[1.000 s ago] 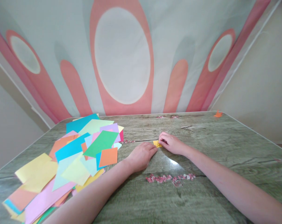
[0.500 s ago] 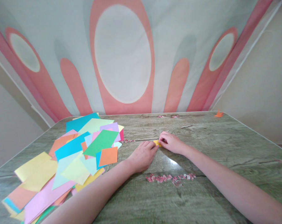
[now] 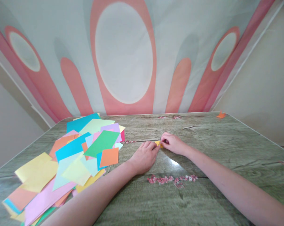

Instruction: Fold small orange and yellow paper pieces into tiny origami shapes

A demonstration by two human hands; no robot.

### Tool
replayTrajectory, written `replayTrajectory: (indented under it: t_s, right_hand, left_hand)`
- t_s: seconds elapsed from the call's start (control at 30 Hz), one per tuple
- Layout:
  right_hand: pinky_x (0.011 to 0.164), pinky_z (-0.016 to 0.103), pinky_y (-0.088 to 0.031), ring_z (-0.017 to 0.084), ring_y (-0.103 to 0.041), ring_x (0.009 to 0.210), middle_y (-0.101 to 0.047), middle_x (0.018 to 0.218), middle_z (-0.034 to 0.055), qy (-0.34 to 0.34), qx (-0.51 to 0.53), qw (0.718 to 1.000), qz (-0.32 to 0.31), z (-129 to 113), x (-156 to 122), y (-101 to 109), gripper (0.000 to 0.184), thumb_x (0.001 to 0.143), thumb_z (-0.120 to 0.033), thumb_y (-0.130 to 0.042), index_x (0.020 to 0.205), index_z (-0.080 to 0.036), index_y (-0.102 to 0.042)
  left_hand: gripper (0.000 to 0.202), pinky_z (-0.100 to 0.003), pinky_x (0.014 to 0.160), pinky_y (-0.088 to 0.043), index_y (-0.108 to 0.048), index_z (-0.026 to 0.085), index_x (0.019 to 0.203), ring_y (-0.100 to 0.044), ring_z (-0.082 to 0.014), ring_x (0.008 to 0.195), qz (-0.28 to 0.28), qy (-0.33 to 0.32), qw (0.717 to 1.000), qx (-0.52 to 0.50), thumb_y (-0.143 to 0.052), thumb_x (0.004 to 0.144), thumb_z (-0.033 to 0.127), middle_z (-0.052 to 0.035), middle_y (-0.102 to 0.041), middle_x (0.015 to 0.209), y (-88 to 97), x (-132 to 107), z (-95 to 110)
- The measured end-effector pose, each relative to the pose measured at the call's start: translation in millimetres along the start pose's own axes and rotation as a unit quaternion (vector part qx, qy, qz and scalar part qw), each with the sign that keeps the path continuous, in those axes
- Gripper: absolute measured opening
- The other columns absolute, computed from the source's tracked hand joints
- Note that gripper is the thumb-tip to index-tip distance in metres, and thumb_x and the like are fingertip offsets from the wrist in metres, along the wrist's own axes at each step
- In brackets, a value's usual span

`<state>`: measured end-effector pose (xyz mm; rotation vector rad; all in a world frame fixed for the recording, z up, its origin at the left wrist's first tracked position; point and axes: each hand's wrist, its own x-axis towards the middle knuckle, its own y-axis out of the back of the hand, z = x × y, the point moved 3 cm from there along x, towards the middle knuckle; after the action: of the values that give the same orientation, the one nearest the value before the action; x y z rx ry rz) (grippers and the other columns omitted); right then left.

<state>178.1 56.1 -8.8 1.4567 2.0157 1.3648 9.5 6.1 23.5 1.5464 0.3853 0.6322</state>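
Observation:
A small piece of folded yellow paper (image 3: 158, 144) lies on the wood-patterned table in front of me, mostly covered by my fingers. My left hand (image 3: 145, 157) rests palm down at its left side, fingers close together and pressing on the paper. From the right, my right hand (image 3: 171, 142) pinches the paper's other end between thumb and fingers. The fingertips of both hands nearly meet over it, so its exact folded shape is hidden.
Loose coloured paper sheets (image 3: 79, 169) are heaped across the table's left side, some beside my left forearm. An orange folded paper piece (image 3: 221, 115) sits at the far right corner. Pink blossoms (image 3: 160, 179) are printed on the tabletop (image 3: 137, 201). A pink-and-white patterned backdrop (image 3: 123, 108) hangs behind the table.

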Motion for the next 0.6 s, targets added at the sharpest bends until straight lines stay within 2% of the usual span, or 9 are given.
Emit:
replayTrajectory:
  t_s: [0.6]
  right_hand:
    - [0.055,0.022,-0.035,0.009,-0.047,0.059,-0.051,0.073,0.0003,-0.022,0.002,1.0,0.004,-3.6,-0.3,1.8,0.008,0.075,-0.017,-0.054,0.068,-0.016,-0.056]
  left_hand:
    - [0.034,-0.038,0.09,-0.035,-0.044,0.018,0.119,-0.039,-0.0228,0.101,0.001,0.001,1.0,-0.005,-0.036,0.086,0.023,-0.0088,-0.046,0.105,0.4,0.8,-0.9]
